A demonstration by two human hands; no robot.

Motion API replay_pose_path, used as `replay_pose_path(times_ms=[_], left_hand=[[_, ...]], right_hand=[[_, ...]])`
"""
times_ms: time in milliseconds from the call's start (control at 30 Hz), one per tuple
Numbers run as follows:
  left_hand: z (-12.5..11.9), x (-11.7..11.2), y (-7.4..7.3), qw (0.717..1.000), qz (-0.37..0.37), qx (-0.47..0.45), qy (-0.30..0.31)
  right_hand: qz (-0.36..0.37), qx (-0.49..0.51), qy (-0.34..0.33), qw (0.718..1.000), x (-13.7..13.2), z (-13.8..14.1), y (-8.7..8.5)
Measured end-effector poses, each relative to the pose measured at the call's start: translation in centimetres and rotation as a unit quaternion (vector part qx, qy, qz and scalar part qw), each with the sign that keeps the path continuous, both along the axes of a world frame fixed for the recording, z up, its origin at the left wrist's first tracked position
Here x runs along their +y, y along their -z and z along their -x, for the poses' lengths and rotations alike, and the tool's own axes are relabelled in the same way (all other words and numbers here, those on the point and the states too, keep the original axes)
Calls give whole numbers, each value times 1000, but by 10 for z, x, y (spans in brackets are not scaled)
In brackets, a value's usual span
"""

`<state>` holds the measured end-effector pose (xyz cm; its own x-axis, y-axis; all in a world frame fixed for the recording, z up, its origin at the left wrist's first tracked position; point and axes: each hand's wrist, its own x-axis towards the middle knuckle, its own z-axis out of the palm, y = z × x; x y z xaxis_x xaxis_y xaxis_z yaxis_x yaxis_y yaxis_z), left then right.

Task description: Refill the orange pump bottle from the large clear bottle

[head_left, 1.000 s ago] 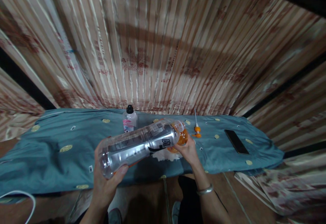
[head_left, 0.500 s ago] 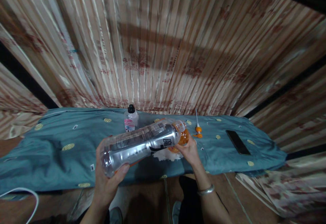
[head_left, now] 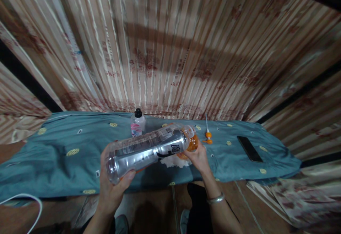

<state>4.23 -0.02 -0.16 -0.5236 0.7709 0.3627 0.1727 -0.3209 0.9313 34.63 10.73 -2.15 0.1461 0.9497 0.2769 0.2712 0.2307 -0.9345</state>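
My left hand (head_left: 113, 186) grips the base of a large clear plastic bottle (head_left: 146, 149), which lies tilted with its neck pointing right and slightly down. The neck meets a small orange container (head_left: 191, 143) that my right hand (head_left: 198, 157) holds from below, fingers wrapped round it. Both hands hover over a table covered with a teal cloth (head_left: 66, 156). A white crumpled tissue (head_left: 173, 161) lies on the cloth under the bottle. A metal bangle (head_left: 215, 199) sits on my right wrist.
A small bottle with a black cap and pink label (head_left: 137, 124) stands at the table's back. An orange pump nozzle with a white tube (head_left: 207, 134) and a black phone (head_left: 249, 148) lie to the right. Striped curtains (head_left: 170, 49) hang behind. A white cable (head_left: 23, 200) loops at lower left.
The hands and bottle have stayed in the same pose; only the view has shifted slightly.
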Motion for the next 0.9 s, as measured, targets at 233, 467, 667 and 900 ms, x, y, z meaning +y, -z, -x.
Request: replay_pose_path(times_ms=[233, 467, 667, 900], left_hand=[[-2, 0, -3, 1000, -6, 26, -14], [-1, 1, -2, 1000, -8, 16, -1], [1, 1, -1, 1000, -13, 24, -2], [-1, 0, -5, 999, -14, 48, -4]], right_hand=[[-5, 0, -5, 1000, 0, -1, 2], [-4, 17, -10, 1000, -1, 0, -1], [4, 17, -14, 1000, -1, 1, -4], [-7, 3, -16, 1000, -2, 1, -4]])
